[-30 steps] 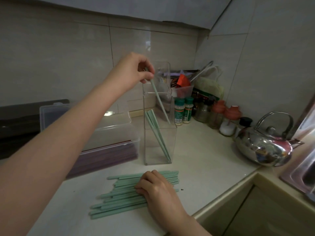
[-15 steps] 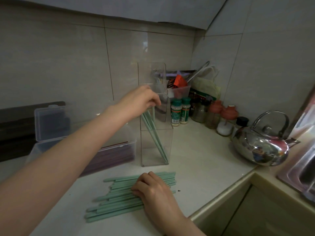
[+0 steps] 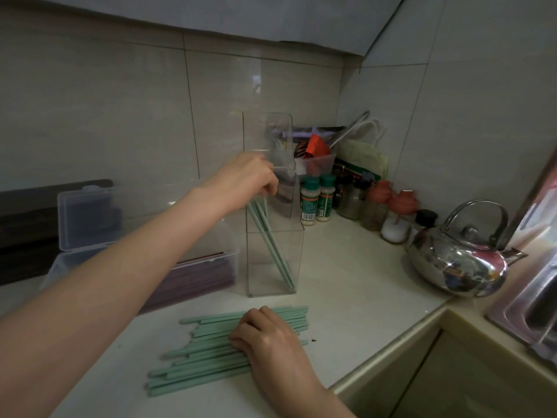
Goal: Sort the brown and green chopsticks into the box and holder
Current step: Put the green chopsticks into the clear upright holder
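Note:
A tall clear holder (image 3: 272, 267) stands on the counter with a few green chopsticks (image 3: 272, 248) leaning inside it. My left hand (image 3: 245, 181) is at the holder's mouth, its fingers closed around the top of a green chopstick that stands in the holder. In front of the holder lies a pile of several green chopsticks (image 3: 199, 354). My right hand (image 3: 266, 336) rests on that pile with fingers curled over the sticks. To the left sits a clear plastic box (image 3: 211, 260) with its lid (image 3: 87, 218) up and brown chopsticks (image 3: 193, 277) inside.
A shiny steel kettle (image 3: 458, 263) stands at the right. Spice bottles (image 3: 316, 200), jars and a bag crowd the back corner. The counter edge (image 3: 388, 354) runs diagonally at the right, with a metal sink (image 3: 533, 312) beyond it.
My left hand has come down from above the holder, lowering the green chopstick into it. My right hand has stayed on the pile.

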Available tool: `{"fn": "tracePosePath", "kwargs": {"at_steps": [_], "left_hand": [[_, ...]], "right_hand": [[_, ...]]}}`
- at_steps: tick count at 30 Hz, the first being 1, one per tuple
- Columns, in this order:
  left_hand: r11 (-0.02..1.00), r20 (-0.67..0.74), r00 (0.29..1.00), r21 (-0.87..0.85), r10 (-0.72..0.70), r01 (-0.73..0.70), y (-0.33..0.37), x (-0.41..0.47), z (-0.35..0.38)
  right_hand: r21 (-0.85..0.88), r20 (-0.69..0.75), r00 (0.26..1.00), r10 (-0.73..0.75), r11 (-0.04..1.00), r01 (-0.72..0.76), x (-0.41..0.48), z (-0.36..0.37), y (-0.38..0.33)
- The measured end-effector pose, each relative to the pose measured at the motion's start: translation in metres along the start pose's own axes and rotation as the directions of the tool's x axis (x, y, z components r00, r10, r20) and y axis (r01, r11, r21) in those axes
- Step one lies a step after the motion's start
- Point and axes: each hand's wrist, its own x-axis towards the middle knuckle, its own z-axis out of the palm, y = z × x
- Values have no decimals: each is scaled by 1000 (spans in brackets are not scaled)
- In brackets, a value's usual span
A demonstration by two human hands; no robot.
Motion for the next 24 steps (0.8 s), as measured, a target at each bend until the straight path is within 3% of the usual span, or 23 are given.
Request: {"fn": "tracePosePath", "kwargs": {"at_steps": [5, 13, 18, 24], "left_hand": [[974, -22, 994, -204, -105, 98, -2, 0, -8], [914, 100, 979, -350, -179, 203, -2, 1, -9], [958, 77, 985, -232, -154, 168, 0, 0, 2], [990, 43, 999, -142, -3, 9, -4, -2, 18]], "right_hand": [[-5, -5, 1000, 1, 1000, -1, 0, -1, 0], [10, 10, 1000, 12, 1000, -12, -1, 0, 1], [15, 7, 1000, 10, 1000, -10, -2, 1, 0], [-11, 2, 1000, 2, 1000, -2, -1, -1, 0]]}}
